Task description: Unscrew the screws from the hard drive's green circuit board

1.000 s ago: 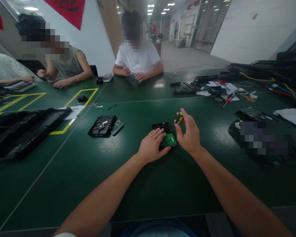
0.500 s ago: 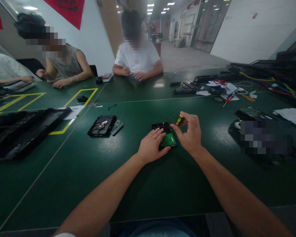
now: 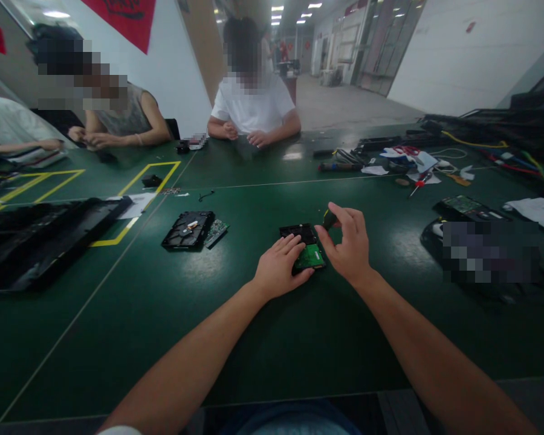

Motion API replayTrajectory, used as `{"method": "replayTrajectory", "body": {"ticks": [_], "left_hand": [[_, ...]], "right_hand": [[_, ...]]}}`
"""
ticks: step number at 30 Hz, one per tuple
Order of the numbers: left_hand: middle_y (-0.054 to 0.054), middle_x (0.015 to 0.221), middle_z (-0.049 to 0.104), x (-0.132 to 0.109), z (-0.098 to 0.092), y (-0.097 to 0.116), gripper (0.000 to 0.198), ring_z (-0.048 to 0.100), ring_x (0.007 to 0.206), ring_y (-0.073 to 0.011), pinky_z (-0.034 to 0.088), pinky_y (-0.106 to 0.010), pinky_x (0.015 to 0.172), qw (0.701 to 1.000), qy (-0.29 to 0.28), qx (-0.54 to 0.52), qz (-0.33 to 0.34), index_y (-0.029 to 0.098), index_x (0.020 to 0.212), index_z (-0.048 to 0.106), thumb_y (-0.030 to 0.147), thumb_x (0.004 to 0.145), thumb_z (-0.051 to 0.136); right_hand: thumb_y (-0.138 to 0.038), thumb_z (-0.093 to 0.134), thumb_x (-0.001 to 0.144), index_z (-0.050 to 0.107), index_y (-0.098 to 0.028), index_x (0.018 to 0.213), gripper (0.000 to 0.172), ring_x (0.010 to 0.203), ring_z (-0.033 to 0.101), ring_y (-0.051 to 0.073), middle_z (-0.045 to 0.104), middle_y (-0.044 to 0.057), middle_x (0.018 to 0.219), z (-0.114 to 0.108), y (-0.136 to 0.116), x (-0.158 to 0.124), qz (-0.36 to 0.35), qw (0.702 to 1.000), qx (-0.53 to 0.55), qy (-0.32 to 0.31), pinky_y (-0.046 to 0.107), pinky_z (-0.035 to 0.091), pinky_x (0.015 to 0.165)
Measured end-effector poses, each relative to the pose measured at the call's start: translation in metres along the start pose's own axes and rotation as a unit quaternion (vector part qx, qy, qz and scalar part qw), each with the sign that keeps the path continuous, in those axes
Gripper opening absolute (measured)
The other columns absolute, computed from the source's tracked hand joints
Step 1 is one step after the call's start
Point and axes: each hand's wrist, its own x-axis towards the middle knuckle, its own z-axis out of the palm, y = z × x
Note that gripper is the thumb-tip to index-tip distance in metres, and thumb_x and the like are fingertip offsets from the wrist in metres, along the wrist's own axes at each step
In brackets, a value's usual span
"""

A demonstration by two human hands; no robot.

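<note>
A hard drive [image 3: 311, 257] lies on the dark green table with its green circuit board facing up and a black casing part at its far end. Across its left side my left hand [image 3: 278, 266] rests flat, fingers stretched out. My right hand [image 3: 347, 241] is closed around the black-and-yellow handle of a screwdriver [image 3: 329, 218] above the drive's right edge. The screwdriver's tip is hidden or too small to make out. To the left, a second black hard drive [image 3: 188, 230] lies beside a loose circuit board [image 3: 216, 233].
Left stands a long black housing [image 3: 49, 235]. Tools, cables and a red-handled screwdriver [image 3: 417, 185] lie at the back right. A circuit board [image 3: 465, 206] and a blurred dark object [image 3: 485, 252] are on the right. People sit across the green table [image 3: 163, 350].
The screwdriver handle has turned within my right hand's fingers, showing less yellow. My left hand and the hard drive have stayed put. A co-worker at left has brought both hands together.
</note>
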Motion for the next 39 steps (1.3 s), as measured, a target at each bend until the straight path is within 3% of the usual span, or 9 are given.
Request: {"method": "replayTrajectory", "body": {"ticks": [4, 10, 18, 26, 34, 39], "left_hand": [[-0.012, 0.162, 0.052, 0.0003, 0.0017, -0.0009, 0.067, 0.045, 0.154, -0.0307, 0.034, -0.051, 0.132, 1.0, 0.001, 0.0, 0.0, 0.019, 0.148, 0.059, 0.06, 0.095, 0.065], [-0.011, 0.163, 0.052, -0.0003, 0.0022, -0.0007, 0.066, 0.046, 0.154, -0.0301, 0.035, -0.05, 0.132, 1.0, 0.002, -0.001, -0.006, 0.02, 0.147, 0.059, 0.06, 0.095, 0.064], [-0.011, 0.163, 0.052, 0.0006, 0.0004, 0.0013, 0.068, 0.044, 0.155, -0.03, 0.033, -0.049, 0.132, 1.0, -0.01, 0.001, -0.008, 0.018, 0.148, 0.059, 0.061, 0.095, 0.064], [-0.011, 0.162, 0.053, 0.0008, 0.0003, 0.0016, 0.067, 0.045, 0.155, -0.0301, 0.034, -0.049, 0.132, 1.0, -0.004, 0.002, -0.008, 0.018, 0.147, 0.06, 0.06, 0.096, 0.063], [-0.011, 0.163, 0.052, 0.0001, 0.0015, 0.0007, 0.067, 0.046, 0.154, -0.0303, 0.034, -0.05, 0.132, 1.0, 0.0, 0.003, -0.008, 0.018, 0.148, 0.059, 0.06, 0.096, 0.064], [-0.012, 0.162, 0.053, 0.0003, -0.0025, 0.0031, 0.067, 0.046, 0.154, -0.0305, 0.034, -0.05, 0.132, 1.0, -0.005, 0.001, -0.007, 0.016, 0.146, 0.06, 0.059, 0.096, 0.064]], "right_hand": [[-0.033, 0.065, 0.101, 0.05, -0.035, 0.154, 0.055, 0.101, 0.064, 0.027, 0.062, 0.009, 0.117, 0.0, 0.0027, -0.0014, 0.01, 1.0, 0.002, 0.004, 0.046, 0.064, 0.083], [-0.027, 0.051, 0.106, 0.035, -0.03, 0.165, 0.061, 0.111, 0.067, 0.029, 0.063, 0.014, 0.139, 0.0014, -0.002, -0.0019, -0.003, 1.0, 0.01, -0.028, 0.052, 0.061, 0.097], [-0.029, 0.069, 0.099, 0.049, -0.029, 0.152, 0.056, 0.099, 0.066, 0.026, 0.065, 0.01, 0.118, -0.001, -0.0026, 0.0009, -0.009, 1.0, -0.001, 0.022, 0.045, 0.063, 0.084], [-0.024, 0.047, 0.108, 0.031, -0.031, 0.166, 0.061, 0.11, 0.071, 0.028, 0.062, 0.014, 0.144, 0.0041, 0.0003, -0.0049, -0.001, 0.999, 0.046, -0.025, 0.052, 0.061, 0.099], [-0.029, 0.067, 0.101, 0.051, -0.032, 0.153, 0.055, 0.104, 0.067, 0.027, 0.065, 0.01, 0.119, -0.0013, -0.0005, -0.0001, -0.015, 1.0, 0.002, 0.014, 0.047, 0.064, 0.088], [-0.023, 0.055, 0.105, 0.035, -0.03, 0.164, 0.062, 0.106, 0.071, 0.027, 0.063, 0.014, 0.142, 0.0017, 0.0016, -0.0029, -0.01, 0.999, 0.031, -0.013, 0.051, 0.063, 0.097]]}}
